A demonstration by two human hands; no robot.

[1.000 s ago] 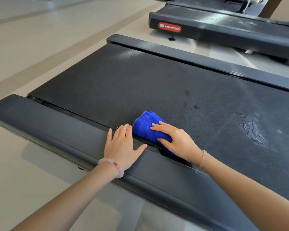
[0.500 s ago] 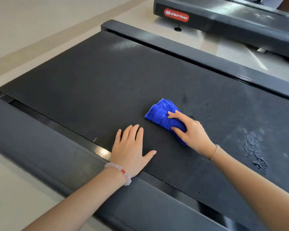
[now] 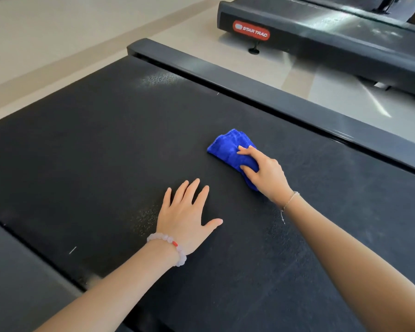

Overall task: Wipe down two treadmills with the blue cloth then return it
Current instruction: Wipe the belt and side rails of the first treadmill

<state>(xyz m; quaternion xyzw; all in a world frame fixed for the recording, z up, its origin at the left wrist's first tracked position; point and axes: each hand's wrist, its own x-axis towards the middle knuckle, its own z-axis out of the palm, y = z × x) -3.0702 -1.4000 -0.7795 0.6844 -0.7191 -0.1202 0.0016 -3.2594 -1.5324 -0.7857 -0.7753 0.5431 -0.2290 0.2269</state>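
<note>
The blue cloth (image 3: 230,149) lies folded on the black belt (image 3: 106,152) of the near treadmill, towards its far side rail (image 3: 249,88). My right hand (image 3: 265,174) lies arched over the cloth's near end, holding it between thumb and fingers and pressing it onto the belt. My left hand (image 3: 189,219) rests flat on the belt with its fingers spread, a little nearer me and left of the cloth, apart from it. A second treadmill (image 3: 321,32) with a red Star Trac badge (image 3: 250,29) stands at the top right.
The near side rail (image 3: 15,283) of the treadmill fills the bottom left corner. Pale floor (image 3: 58,44) runs along the left and shows between the two machines. A small black foot (image 3: 254,50) sits under the far machine's end.
My right hand has slid the cloth from the near rail across the belt towards the far rail. My left hand has moved off the near rail onto the belt.
</note>
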